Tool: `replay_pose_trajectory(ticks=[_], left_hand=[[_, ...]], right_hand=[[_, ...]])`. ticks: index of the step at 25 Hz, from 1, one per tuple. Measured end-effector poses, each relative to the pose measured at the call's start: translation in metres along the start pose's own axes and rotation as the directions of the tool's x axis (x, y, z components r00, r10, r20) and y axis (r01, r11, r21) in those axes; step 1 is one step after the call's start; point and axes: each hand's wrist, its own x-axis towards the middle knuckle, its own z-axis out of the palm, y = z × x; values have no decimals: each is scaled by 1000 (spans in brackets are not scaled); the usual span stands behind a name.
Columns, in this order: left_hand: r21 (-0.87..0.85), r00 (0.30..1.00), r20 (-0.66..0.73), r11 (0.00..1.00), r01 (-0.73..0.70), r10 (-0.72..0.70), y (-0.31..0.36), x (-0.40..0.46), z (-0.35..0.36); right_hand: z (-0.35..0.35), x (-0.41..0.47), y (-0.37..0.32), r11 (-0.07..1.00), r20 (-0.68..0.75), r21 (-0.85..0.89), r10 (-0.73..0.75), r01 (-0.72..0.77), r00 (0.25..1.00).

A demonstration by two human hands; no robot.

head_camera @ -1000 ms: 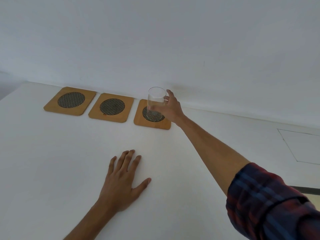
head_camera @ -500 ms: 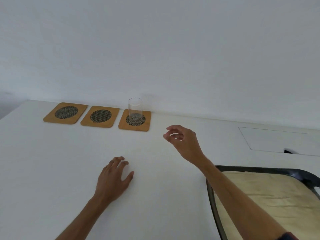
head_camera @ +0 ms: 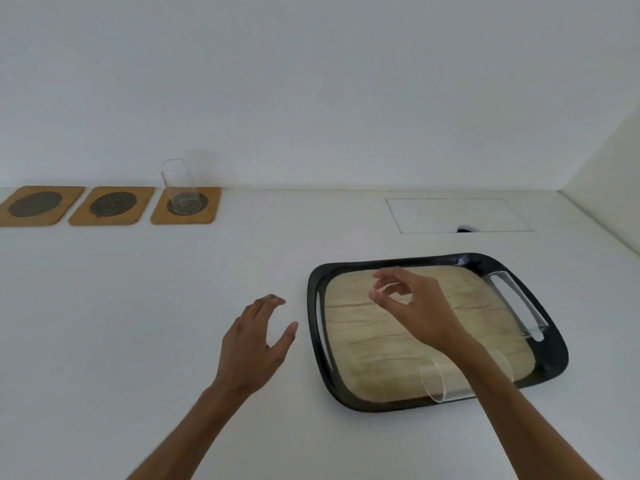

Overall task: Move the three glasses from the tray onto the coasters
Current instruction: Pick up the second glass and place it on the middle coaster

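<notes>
Three wooden coasters with dark mesh centres line the back of the white table. A clear glass [head_camera: 180, 187] stands upright on the right coaster [head_camera: 207, 211]; the middle coaster [head_camera: 112, 205] and left coaster [head_camera: 36, 204] are bare. A black tray [head_camera: 313, 306] with a beige mat holds two clear glasses lying on their sides: one [head_camera: 519, 304] by the right rim, one [head_camera: 446, 381] at the front, partly behind my right forearm. My right hand [head_camera: 412, 306] hovers over the mat, fingers loosely curled, empty. My left hand [head_camera: 256, 344] hangs open just left of the tray.
A white wall runs along the back of the table and turns a corner at the far right. A rectangular flush panel [head_camera: 460, 214] with a small dark notch lies in the tabletop behind the tray.
My right hand let go of the glass on the right coaster and drew back over the tray. The view swung right, bringing the whole tray in. My left hand lifted and shifted toward the tray.
</notes>
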Motion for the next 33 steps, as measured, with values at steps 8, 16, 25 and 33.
replay_pose_trajectory(ticks=[8,16,25,33], left_hand=[[-72,991,91,993,-92,99,94,-21,66],[-115,950,262,982,-146,172,141,-31,99],[29,913,379,983,-179,155,170,-9,122],[-496,982,187,863,97,-3,169,0,99]], right_hand=[[-86,-73,99,949,201,-266,225,-168,953],[-91,-80,128,942,485,-325,246,-88,839],[-112,-57,95,947,426,-308,51,92,903],[-109,-46,37,978,13,164,-135,131,991]])
